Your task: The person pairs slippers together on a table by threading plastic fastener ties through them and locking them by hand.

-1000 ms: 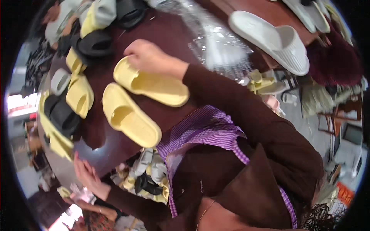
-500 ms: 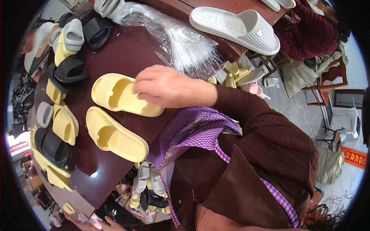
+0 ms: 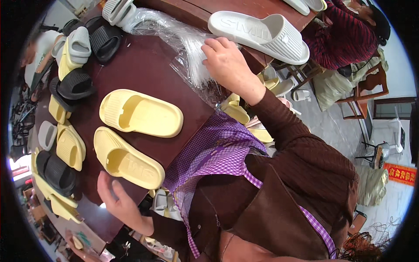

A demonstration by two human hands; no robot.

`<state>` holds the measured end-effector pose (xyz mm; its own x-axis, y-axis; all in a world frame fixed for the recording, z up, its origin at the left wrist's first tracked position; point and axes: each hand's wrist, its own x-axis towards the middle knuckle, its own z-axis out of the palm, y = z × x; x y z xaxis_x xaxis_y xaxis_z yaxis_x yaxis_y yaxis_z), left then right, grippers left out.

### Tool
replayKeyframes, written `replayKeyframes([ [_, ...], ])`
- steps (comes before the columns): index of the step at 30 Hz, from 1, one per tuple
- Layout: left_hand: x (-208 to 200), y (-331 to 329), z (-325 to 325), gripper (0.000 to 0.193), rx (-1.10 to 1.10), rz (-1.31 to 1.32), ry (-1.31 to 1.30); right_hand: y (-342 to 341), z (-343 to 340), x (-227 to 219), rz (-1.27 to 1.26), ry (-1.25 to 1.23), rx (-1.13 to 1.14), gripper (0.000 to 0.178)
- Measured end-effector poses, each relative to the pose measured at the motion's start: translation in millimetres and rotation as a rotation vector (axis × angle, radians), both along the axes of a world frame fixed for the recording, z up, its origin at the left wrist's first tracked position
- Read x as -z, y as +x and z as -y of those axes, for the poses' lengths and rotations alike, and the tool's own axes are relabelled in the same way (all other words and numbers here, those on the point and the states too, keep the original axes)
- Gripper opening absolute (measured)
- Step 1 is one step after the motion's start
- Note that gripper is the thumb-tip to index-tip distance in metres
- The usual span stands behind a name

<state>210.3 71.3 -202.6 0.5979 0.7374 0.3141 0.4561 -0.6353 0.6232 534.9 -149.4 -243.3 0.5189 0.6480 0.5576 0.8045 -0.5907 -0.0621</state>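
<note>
Two pale yellow slippers lie side by side on the dark red table: the upper slipper [image 3: 152,114] and the lower slipper [image 3: 142,168], insoles up. My left hand [image 3: 123,205] is beside the lower slipper, open, with thumb and fingers apart and nothing seen in it. Over a bundle of thin clear plastic strands [image 3: 194,56] in loose clear wrap is my right hand [image 3: 229,65]. Its fingers are loosely bent and somewhat apart at the bundle's edge. Nothing shows in them, though their undersides are hidden. A single light grey slipper [image 3: 262,37] rests just beyond this hand.
Along the table's left side lie several slippers, among them a black slipper [image 3: 56,172], a yellow slipper [image 3: 70,146] and a grey slipper [image 3: 80,46]. More footwear is below the table's edge. A person in a striped top [image 3: 342,37] sits at upper right, near a wooden chair [image 3: 366,89].
My right hand has moved from the upper yellow slipper, up and right to the clear strands. My left hand has come into view below the lower slipper. The view has shifted slightly.
</note>
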Motion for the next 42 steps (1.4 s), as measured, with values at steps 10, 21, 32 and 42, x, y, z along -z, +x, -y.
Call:
replayKeyframes([
  [10,13.5,10.8,14.4,0.029,0.144,-0.034,-0.03,4.6,-4.0,9.2,-0.025,-0.011,0.024,0.015],
  [21,14.1,19.5,28.8,0.027,0.18,-0.009,-0.048,5.2,-4.8,13.4,-0.043,-0.04,0.062,0.011],
  [32,-16.0,64.8,53.7,0.027,0.339,0.086,-0.07,-48.2,-15.7,-26.3,-0.346,0.227,-0.472,0.01],
  [42,-6.1,116.9,70.1,0.021,0.704,0.174,-0.517,-77.7,-12.8,-43.2,-0.793,0.277,-0.97,0.008],
])
